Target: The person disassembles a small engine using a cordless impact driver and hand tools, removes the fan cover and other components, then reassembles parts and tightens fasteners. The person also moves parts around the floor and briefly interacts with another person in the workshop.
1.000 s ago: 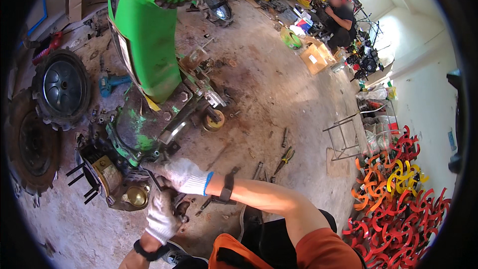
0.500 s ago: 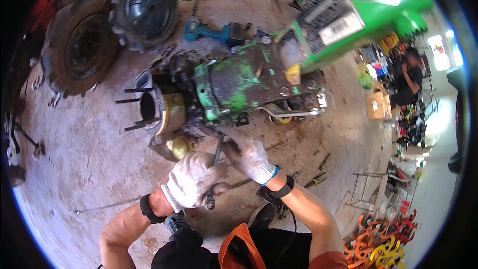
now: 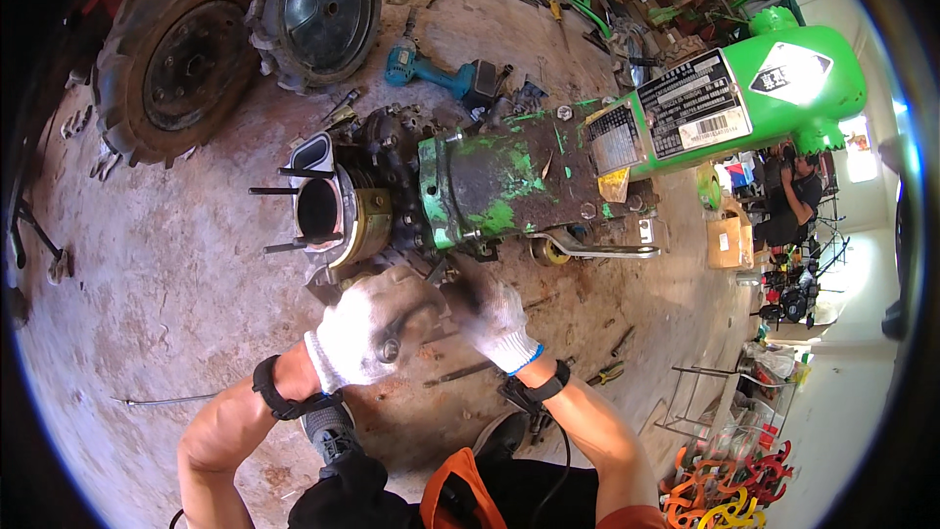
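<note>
My left hand (image 3: 372, 325), in a white knit glove, is wrapped around a metal wrench. The wrench's round end (image 3: 390, 349) pokes out below the fingers; most of its shaft is hidden in the glove. Close beside it, my right hand (image 3: 487, 312), in a glove with dark, dirty fingers, is curled at the near edge of the engine. What those fingers hold is hidden. Just beyond both hands lies the partly stripped engine, with an open cylinder (image 3: 320, 208), protruding studs, and a scraped green housing (image 3: 490, 176). A bright green tank (image 3: 783, 88) rises from its right end.
A teal cordless power tool (image 3: 441, 76) lies behind the engine. Two treaded wheels (image 3: 196, 69) rest at the far left. Several tools, including pliers (image 3: 607, 372), and a long rod (image 3: 162, 401) lie on the floor. A cardboard box (image 3: 729, 238) and another person (image 3: 795, 201) are at the right.
My left hand has risen slightly toward the engine, and the wrench's round end has moved up and left with it. The whole view has shifted, carrying the engine a little rightward in the picture.
</note>
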`<state>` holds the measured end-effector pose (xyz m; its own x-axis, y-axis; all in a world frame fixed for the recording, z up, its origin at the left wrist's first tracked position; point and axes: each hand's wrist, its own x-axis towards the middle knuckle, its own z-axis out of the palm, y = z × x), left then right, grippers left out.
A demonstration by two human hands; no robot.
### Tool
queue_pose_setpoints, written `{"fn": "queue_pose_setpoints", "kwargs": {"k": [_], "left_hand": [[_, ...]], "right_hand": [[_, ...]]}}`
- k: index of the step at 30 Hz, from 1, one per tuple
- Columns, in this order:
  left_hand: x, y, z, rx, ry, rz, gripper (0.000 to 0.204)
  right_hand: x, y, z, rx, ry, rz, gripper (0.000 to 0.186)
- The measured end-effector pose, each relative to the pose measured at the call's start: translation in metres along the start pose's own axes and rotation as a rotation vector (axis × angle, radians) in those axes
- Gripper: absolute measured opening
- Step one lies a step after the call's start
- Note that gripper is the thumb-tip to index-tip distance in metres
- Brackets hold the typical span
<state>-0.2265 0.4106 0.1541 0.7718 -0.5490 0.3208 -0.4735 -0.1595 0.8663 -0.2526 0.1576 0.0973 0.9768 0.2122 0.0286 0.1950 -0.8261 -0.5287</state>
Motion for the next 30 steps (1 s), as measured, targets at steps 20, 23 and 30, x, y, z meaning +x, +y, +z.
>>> {"fn": "queue_pose_setpoints", "kwargs": {"k": [20,23,30], "left_hand": [[-0.022,-0.03,0.119,0.27,0.005,0.106,0.032],[-0.027,-0.019,0.105,0.303,-0.003,0.193,0.029],[-0.014,-0.003,0.056,-0.002,0.159,0.075,0.018]], "right_hand": [[0.011,0.027,-0.021,-0.329,-0.045,-0.31,0.065],[0.007,0.021,-0.028,-0.035,-0.076,-0.251,0.064],[0.008,-0.013,-0.022,-0.093,-0.14,-0.05,0.055]]}}
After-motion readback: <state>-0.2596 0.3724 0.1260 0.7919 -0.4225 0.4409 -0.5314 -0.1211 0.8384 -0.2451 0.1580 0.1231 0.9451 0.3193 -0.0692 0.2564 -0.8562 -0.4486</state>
